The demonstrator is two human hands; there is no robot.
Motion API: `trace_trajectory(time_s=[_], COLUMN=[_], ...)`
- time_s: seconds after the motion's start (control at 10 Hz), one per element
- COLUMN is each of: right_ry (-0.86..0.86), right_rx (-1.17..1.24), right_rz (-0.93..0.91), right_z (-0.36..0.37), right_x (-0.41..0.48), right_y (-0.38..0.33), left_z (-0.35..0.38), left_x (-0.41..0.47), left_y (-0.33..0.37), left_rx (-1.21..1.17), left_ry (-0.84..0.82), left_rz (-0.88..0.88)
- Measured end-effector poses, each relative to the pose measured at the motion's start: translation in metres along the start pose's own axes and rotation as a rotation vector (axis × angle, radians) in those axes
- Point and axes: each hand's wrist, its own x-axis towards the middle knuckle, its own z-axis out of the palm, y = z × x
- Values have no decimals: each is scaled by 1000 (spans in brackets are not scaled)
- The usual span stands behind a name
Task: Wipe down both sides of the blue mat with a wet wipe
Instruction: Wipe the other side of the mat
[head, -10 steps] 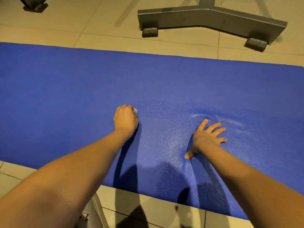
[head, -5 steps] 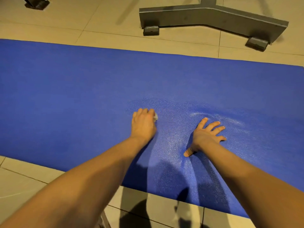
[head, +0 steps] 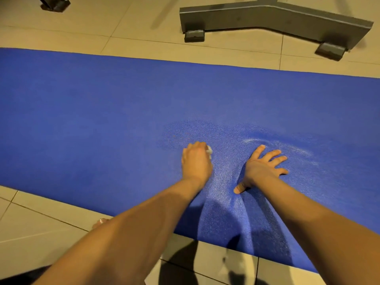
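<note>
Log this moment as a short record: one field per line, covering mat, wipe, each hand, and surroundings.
mat: blue mat lying flat on the tiled floor
wipe: white wet wipe, mostly hidden under the left hand
left hand: left hand closed on the wipe, pressed to the mat
right hand: right hand flat, fingers spread, bracing the mat
wet area: darker sheen around both hands
beyond mat: grey metal stand base

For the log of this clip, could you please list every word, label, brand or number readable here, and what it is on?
None: no readable text shows anywhere.
Mat: plain blue, no print.
Wipe in the left hand: no marking visible.
Metal stand: bare grey.
Floor tiles: plain.
</note>
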Motion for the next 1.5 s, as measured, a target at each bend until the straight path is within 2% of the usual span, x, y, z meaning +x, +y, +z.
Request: trace_trajectory(time_s=[0.1, 0.2, 0.3, 0.4, 0.5, 0.7, 0.9, 1.0, 1.1, 1.2, 1.3, 1.4, 1.5], right_ry=[0, -6, -7, -10, -14, -16, -22, -22, -22, -17, -20, -19, -17], right_rx=[5, -2, -8, -20, -18, -11, -10, -7, -10, -8, -12, -15, -11], right_rz=[-1, -6, -3, 8, 15, 21, 37, 31, 14, 2, 11, 28, 40], right_z=[-1, 0, -1, 0, 0, -1, -2, -4, -4, -4, -4, -3, -2], right_x=[-1, 1, 1, 0, -1, -1, -1, -4, -6, -7, -7, -5, -4], right_y=[0, 0, 0, -1, -1, -2, -4, -3, -1, 0, -1, -3, -5], left_z=[8, -10, -38, -60, -57, -21, 7, -7, -33, -60, -69, -56, -35], left_x=[-6, -2, 0, -4, -8, -21, -45, -41, -32, -27, -27, -33, -47], left_y=[9, -18, -62, -108, -113, -49, 3, -12, -51, -102, -129, -116, -89], left_rx=[36, 184, 295, 304, 213, 101, 78, 149, 226, 282, 219, 37, -33], left_ry=[-1, -2, 43, 102, 185, 130, -44, -68, -31, 45, 127, 210, 186], left_rz=[141, 246, 113, -115, -319, -188, 140, 276, 193, -14, -208, -350, -298])
